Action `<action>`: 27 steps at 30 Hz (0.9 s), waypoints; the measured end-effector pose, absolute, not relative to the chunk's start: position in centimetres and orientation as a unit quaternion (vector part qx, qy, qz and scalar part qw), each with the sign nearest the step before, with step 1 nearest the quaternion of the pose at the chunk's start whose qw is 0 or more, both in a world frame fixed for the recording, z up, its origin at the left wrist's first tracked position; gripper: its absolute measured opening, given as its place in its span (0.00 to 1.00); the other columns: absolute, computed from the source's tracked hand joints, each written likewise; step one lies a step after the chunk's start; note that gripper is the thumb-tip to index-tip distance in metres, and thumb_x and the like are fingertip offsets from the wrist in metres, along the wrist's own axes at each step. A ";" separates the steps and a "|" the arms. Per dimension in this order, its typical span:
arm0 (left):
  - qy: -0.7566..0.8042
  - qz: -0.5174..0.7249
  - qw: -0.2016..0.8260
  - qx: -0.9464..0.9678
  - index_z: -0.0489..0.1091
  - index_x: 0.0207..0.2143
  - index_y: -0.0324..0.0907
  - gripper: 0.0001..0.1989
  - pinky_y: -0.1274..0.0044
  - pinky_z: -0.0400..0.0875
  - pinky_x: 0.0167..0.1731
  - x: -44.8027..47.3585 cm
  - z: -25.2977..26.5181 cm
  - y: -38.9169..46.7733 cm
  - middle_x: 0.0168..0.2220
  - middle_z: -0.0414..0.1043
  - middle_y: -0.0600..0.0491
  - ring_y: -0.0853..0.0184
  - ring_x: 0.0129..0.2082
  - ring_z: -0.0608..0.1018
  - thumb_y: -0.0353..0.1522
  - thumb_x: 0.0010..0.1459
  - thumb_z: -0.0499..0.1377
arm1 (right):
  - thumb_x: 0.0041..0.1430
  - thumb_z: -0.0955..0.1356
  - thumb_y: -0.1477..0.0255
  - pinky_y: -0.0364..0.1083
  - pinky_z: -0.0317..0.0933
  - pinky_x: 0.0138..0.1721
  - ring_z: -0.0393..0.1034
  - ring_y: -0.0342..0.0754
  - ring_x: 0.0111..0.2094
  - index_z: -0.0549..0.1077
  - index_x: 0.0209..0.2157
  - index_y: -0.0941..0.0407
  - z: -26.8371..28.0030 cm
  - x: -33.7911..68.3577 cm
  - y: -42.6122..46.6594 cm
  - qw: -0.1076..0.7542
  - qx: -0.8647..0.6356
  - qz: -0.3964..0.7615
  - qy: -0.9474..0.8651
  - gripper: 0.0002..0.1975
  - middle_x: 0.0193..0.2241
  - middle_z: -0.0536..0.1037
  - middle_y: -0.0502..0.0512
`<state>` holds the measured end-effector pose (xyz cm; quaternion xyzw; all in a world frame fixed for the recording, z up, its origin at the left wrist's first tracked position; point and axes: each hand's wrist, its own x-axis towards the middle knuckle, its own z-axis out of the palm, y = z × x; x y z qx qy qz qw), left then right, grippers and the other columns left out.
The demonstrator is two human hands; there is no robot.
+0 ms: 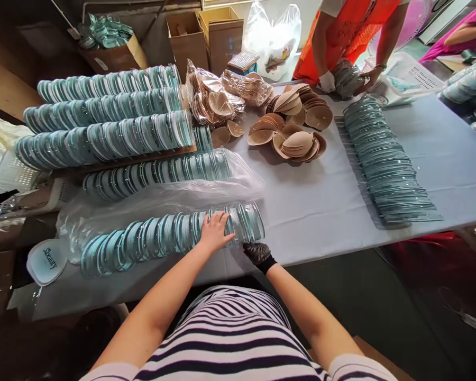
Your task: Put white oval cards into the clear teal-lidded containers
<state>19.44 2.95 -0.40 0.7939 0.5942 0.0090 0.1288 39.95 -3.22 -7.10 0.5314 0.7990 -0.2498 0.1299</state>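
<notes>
A long row of clear, rounded plastic packs with pale teal edges (154, 238) lies along the near side of the table. My bare left hand (215, 231) rests on top of this row near its right end, fingers spread. Low against the front of the same end is my right hand (257, 254), in a dark dotted glove. Its fingertips are partly hidden by the packs, so their grip does not show. Just behind lies another row of packs (158, 173), with a clear plastic sheet (241, 172) around and under it.
More pack rows (111, 138) are stacked at the back left. Brown curved pads (297, 143) sit in piles mid-table, beside plastic-wrapped pads (212, 100). Another row (388, 164) stands at right. Across the table, a person in orange (347, 32) handles packs near a white basket (412, 79).
</notes>
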 end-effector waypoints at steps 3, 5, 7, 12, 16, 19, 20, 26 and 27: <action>0.603 -0.004 0.123 0.788 0.54 0.64 0.45 0.36 0.55 0.42 0.65 19.8 -0.1 2.6 0.66 0.55 0.45 0.55 0.66 0.55 0.46 0.56 0.58 | 0.69 0.56 0.60 0.45 0.61 0.39 0.75 0.52 0.42 0.75 0.47 0.51 -5.9 40.9 -2.8 0.103 0.543 -0.246 0.796 0.21 0.42 0.80 0.59; 0.580 -0.004 0.113 0.807 0.49 0.66 0.44 0.38 0.55 0.39 0.65 20.6 0.1 2.7 0.68 0.50 0.45 0.55 0.68 0.50 0.43 0.57 0.57 | 0.69 0.55 0.59 0.44 0.61 0.39 0.74 0.51 0.42 0.76 0.46 0.53 -3.2 41.7 -0.6 0.064 0.562 -0.216 0.796 0.22 0.42 0.79 0.59; 0.548 0.000 0.110 0.829 0.45 0.68 0.43 0.39 0.55 0.37 0.65 21.9 0.2 3.1 0.69 0.45 0.45 0.55 0.69 0.46 0.43 0.58 0.56 | 0.70 0.55 0.62 0.43 0.62 0.40 0.73 0.50 0.45 0.74 0.50 0.53 0.2 41.9 3.2 0.039 0.594 -0.161 0.787 0.21 0.46 0.77 0.60; 0.554 -0.016 0.145 0.820 0.45 0.68 0.41 0.40 0.54 0.44 0.64 24.6 0.1 4.8 0.68 0.48 0.42 0.52 0.67 0.53 0.46 0.59 0.55 | 0.62 0.62 0.73 0.51 0.66 0.41 0.73 0.57 0.44 0.76 0.44 0.62 5.5 38.1 13.9 0.209 0.523 -0.144 0.813 0.15 0.43 0.78 0.68; 0.553 -0.013 0.151 0.819 0.48 0.68 0.43 0.40 0.55 0.46 0.64 24.6 -0.2 5.2 0.66 0.53 0.43 0.51 0.65 0.58 0.46 0.57 0.57 | 0.58 0.64 0.78 0.54 0.65 0.44 0.73 0.58 0.45 0.77 0.41 0.63 5.6 36.5 15.4 0.224 0.464 -0.165 0.841 0.12 0.40 0.79 0.68; 0.563 -0.013 0.150 0.812 0.50 0.67 0.44 0.39 0.55 0.46 0.64 24.4 -0.2 5.3 0.66 0.54 0.44 0.52 0.64 0.59 0.47 0.57 0.57 | 0.60 0.64 0.74 0.53 0.64 0.45 0.72 0.58 0.45 0.76 0.45 0.60 4.1 38.9 11.3 0.174 0.438 -0.169 0.866 0.14 0.41 0.79 0.66; 0.569 -0.015 0.153 0.808 0.51 0.66 0.44 0.38 0.55 0.46 0.64 24.4 -0.2 5.5 0.66 0.54 0.44 0.52 0.64 0.59 0.48 0.58 0.56 | 0.60 0.64 0.72 0.51 0.64 0.44 0.73 0.57 0.44 0.75 0.46 0.59 3.3 40.0 9.4 0.152 0.436 -0.175 0.869 0.15 0.40 0.79 0.65; 0.569 -0.020 0.174 0.804 0.52 0.66 0.44 0.38 0.55 0.47 0.64 24.2 0.2 6.9 0.66 0.54 0.45 0.53 0.64 0.60 0.49 0.57 0.55 | 0.65 0.58 0.67 0.47 0.62 0.38 0.73 0.54 0.37 0.78 0.37 0.59 -0.6 44.3 1.5 0.061 0.519 -0.195 0.830 0.18 0.34 0.79 0.64; 0.563 -0.024 0.177 0.807 0.52 0.66 0.44 0.38 0.55 0.46 0.64 24.2 0.3 6.8 0.67 0.53 0.45 0.53 0.64 0.59 0.48 0.57 0.56 | 0.65 0.58 0.66 0.47 0.61 0.38 0.73 0.53 0.37 0.78 0.36 0.59 -0.6 44.5 1.5 0.040 0.540 -0.188 0.819 0.19 0.34 0.79 0.64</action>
